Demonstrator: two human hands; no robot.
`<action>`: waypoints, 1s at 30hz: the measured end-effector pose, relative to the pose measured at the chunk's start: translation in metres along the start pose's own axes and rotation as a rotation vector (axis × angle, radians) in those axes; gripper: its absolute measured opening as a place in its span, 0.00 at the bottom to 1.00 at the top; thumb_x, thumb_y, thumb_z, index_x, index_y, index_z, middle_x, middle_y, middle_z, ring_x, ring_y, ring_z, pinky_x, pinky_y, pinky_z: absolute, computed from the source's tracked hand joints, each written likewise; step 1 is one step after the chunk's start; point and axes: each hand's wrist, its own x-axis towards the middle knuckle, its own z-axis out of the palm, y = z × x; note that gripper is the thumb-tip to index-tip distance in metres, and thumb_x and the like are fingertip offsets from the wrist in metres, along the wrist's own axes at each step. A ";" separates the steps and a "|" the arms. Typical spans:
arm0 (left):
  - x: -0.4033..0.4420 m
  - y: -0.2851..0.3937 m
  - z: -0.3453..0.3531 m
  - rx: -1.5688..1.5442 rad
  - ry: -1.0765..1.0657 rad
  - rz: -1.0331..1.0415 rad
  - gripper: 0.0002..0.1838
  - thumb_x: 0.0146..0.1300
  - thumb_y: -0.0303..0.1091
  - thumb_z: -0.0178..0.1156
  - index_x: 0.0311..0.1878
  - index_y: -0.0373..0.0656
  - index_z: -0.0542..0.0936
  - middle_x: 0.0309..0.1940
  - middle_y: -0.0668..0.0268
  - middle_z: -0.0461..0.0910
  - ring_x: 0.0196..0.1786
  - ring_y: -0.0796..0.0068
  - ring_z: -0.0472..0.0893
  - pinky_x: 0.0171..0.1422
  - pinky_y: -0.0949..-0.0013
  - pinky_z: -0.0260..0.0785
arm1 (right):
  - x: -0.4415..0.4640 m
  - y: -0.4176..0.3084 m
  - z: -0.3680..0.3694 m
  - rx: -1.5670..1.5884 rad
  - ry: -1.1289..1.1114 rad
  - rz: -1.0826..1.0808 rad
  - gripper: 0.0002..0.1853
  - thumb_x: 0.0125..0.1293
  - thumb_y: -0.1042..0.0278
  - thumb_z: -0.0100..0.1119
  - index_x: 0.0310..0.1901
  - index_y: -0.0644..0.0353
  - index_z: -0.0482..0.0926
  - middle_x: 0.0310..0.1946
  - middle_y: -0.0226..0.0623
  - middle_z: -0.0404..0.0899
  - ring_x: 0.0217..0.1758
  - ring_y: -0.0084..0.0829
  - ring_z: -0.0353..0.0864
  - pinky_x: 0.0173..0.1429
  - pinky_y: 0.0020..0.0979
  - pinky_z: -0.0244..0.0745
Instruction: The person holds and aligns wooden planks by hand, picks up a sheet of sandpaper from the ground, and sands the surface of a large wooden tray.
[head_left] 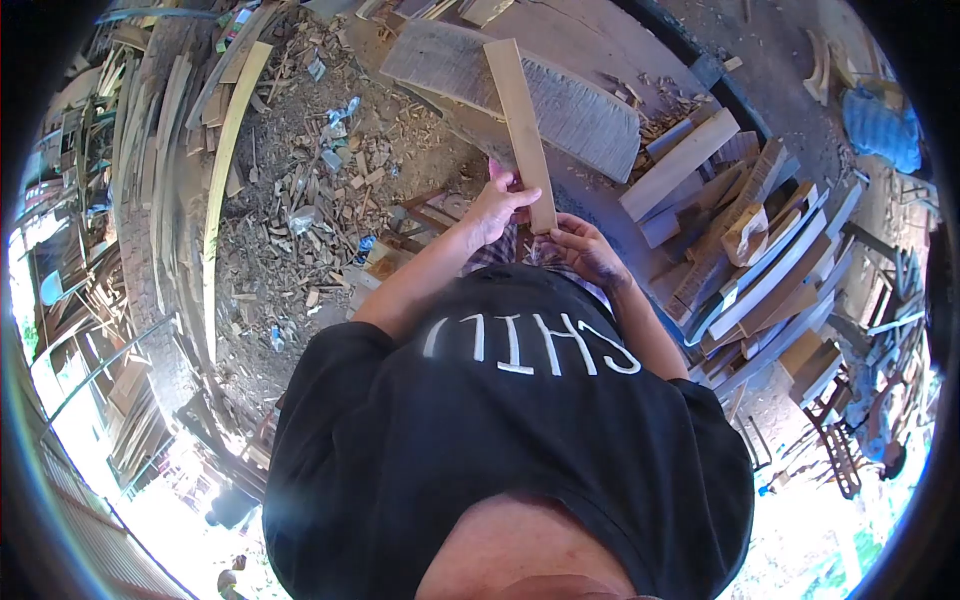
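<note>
A narrow, flat wooden board [522,130] points away from my body, its near end close to my waist. My left hand [495,210] is closed on its left edge near that end, thumb lying across the top face. At the near end, the fingers of my right hand [590,252] pinch the board's corner. Beyond and partly under the board in view is a wide, rough grey plank [585,105]; whether the two touch, I cannot tell.
Wood scraps and chips [300,200] litter the ground at left, beside a long pale strip [228,160] and stacked planks [150,180]. Cut timber pieces [685,165] are piled at right. A blue bundle [880,128] lies at far right.
</note>
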 end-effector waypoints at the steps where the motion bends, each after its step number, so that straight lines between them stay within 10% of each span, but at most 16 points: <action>1: 0.000 -0.004 0.002 -0.010 -0.003 0.008 0.23 0.62 0.33 0.63 0.59 0.42 0.69 0.46 0.66 0.77 0.48 0.72 0.79 0.52 0.65 0.74 | -0.001 0.001 -0.003 0.013 0.002 -0.016 0.17 0.68 0.73 0.55 0.57 0.66 0.70 0.49 0.40 0.76 0.51 0.30 0.78 0.58 0.31 0.74; 24: 0.020 0.031 0.014 -0.068 -0.030 0.034 0.20 0.64 0.42 0.62 0.56 0.48 0.71 0.43 0.69 0.78 0.41 0.76 0.81 0.46 0.71 0.76 | -0.008 0.001 -0.016 0.238 0.014 0.099 0.15 0.74 0.63 0.45 0.52 0.64 0.72 0.40 0.41 0.80 0.44 0.33 0.79 0.53 0.35 0.74; 30: 0.020 0.024 0.016 -0.023 -0.074 0.042 0.19 0.64 0.48 0.61 0.53 0.51 0.73 0.43 0.71 0.79 0.43 0.79 0.78 0.47 0.70 0.72 | -0.008 -0.005 -0.029 -0.285 0.189 -0.018 0.15 0.71 0.59 0.51 0.44 0.64 0.77 0.34 0.37 0.80 0.35 0.28 0.79 0.43 0.31 0.75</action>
